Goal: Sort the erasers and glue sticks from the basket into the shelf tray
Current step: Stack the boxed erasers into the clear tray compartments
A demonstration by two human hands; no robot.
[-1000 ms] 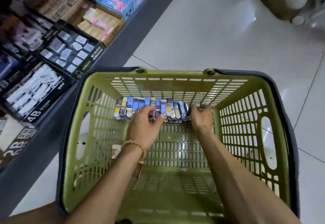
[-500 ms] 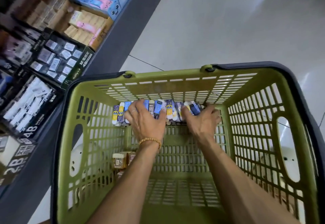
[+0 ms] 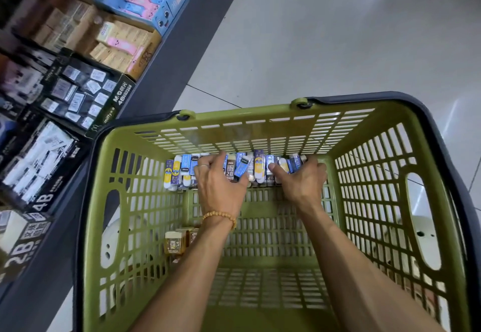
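1. Step in hand, as I read it: gather the erasers (image 3: 235, 169) lined up along the far wall of the basket (image 3: 260, 133). Squeeze the row from both ends so it comes up as one block, not loose pieces.
2. Keep your thumbs low on the near face; the sleeves look slick and one blue eraser already sits tilted out of line near the middle.
3. Left hand (image 3: 221, 186): fingers curled over the left-middle part of the row, gripping several erasers. A few at the far-left end sit outside the grip.
4. Right hand (image 3: 299, 178): fingers curled round the right end of the row, thumb pressing inward.
5. Glue sticks (image 3: 175, 242) sit at the basket's near-left floor, untouched; your left forearm partly covers them.
6. Shelf trays (image 3: 86, 92) are left of the basket. Lift straight up and clear the rim before swinging left.
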